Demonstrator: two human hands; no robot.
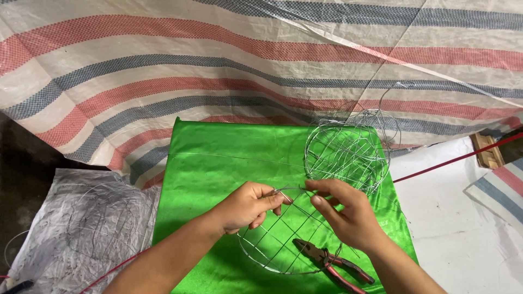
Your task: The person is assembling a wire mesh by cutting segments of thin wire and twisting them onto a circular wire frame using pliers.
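A round wire grid frame (pixel 275 247) lies on the green cloth (pixel 218 158) in front of me. My left hand (pixel 248 207) pinches the frame's far rim with thumb and fingers. My right hand (pixel 346 212) pinches a thin wire at the same rim, close beside the left. A long thin wire (pixel 229 156) runs off to the left across the cloth. Behind my right hand stands a stack of finished wire basket frames (pixel 348 155).
Red-handled pliers (pixel 332 264) lie on the cloth under my right wrist. A striped tarp (pixel 218 60) hangs behind. Loose wire rings rest on a grey sheet (pixel 81 223) at left. A red cord (pixel 457 158) crosses the white sheet at right, near a wooden block (pixel 486 151).
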